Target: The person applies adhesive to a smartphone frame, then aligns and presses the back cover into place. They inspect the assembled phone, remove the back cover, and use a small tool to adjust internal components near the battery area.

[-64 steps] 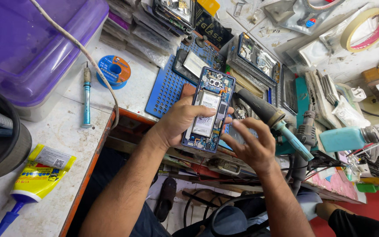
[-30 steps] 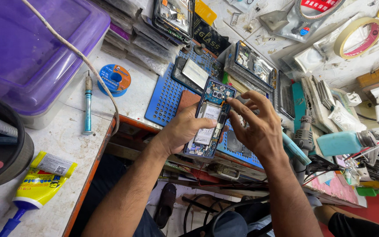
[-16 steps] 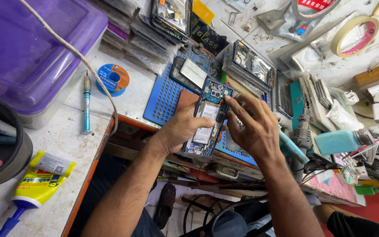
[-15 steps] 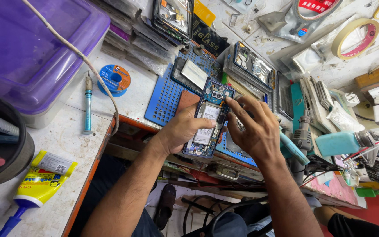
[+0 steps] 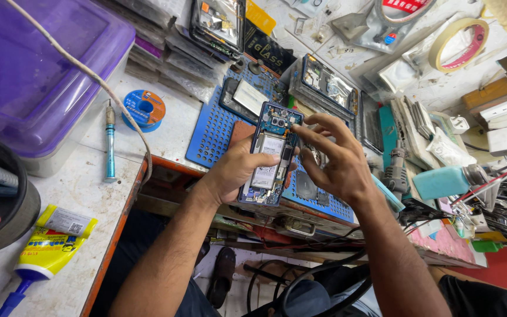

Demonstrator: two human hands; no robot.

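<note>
My left hand (image 5: 235, 170) holds an opened blue phone (image 5: 271, 155) with its back off, so the battery and camera module show. The thumb lies across the phone's middle. My right hand (image 5: 331, 161) hovers at the phone's right edge with the fingers spread and the fingertips close to its upper right side; nothing shows between those fingers. Both hands are above a blue perforated work mat (image 5: 212, 132) at the front edge of the bench.
Another opened phone (image 5: 243, 98) lies on the mat. A blue-handled tool (image 5: 110, 141), a solder spool (image 5: 144, 109), a purple plastic bin (image 5: 36, 70) and a yellow glue tube (image 5: 45, 252) sit at left. Phone parts, a tape roll (image 5: 458, 44) and a teal bottle (image 5: 444, 182) crowd the right.
My right hand came up from below the phone to its right edge, pinched near the top, and now has its fingers spread. The left hand kept hold of the phone.
</note>
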